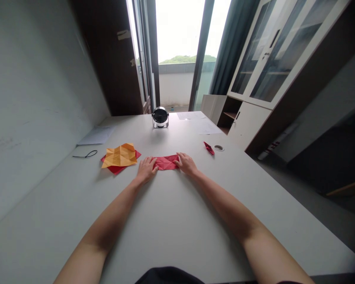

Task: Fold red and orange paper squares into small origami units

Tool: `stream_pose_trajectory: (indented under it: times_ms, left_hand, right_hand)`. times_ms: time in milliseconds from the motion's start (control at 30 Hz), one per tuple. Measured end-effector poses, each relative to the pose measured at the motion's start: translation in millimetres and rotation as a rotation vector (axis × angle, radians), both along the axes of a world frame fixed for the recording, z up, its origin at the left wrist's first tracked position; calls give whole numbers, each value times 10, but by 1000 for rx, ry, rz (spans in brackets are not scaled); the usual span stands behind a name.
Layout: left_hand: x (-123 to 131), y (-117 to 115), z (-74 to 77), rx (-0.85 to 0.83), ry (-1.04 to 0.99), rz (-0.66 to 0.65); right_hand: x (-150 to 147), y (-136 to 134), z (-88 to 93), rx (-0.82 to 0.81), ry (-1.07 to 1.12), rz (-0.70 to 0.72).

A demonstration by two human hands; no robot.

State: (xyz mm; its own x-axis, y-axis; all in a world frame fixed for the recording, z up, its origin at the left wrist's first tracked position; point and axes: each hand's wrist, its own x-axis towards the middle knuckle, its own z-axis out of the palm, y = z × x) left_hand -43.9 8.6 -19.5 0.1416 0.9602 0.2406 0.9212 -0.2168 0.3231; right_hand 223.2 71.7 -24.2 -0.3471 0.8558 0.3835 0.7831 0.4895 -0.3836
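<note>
Between my two hands a strip of red folded paper (166,163), marked with crossing creases, lies on the white table (171,221). My left hand (147,169) holds the strip's left end, fingers over it and thumb at the lower edge. At the right end my right hand (187,163) grips the paper, with its fingers at the upper corner and the thumb lower down. The undersides of both hands are hidden. Left of my left hand, a creased orange paper sheet (120,156) rests on top of a red paper sheet (116,170).
A small folded red paper piece (208,148) lies beside a roll of tape (219,148) at the right. Farther back stands a round black device on a metal stand (160,117). A black cable tie (85,155) and white papers (97,135) lie near the left wall.
</note>
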Motion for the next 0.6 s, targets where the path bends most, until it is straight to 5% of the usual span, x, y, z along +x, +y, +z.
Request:
stream_pose_trajectory:
  times_ms: [200, 400, 600]
  left_hand:
    - [131, -47, 90, -23, 31, -243]
    - [99, -5, 88, 10, -92, -320]
    - [54, 57, 31, 92, -191, -406]
  right_hand:
    - [-30, -6, 26, -103, 291, 115]
    - [-144, -73, 83, -122, 573, 287]
    - [-181, -94, 68, -230, 562, 318]
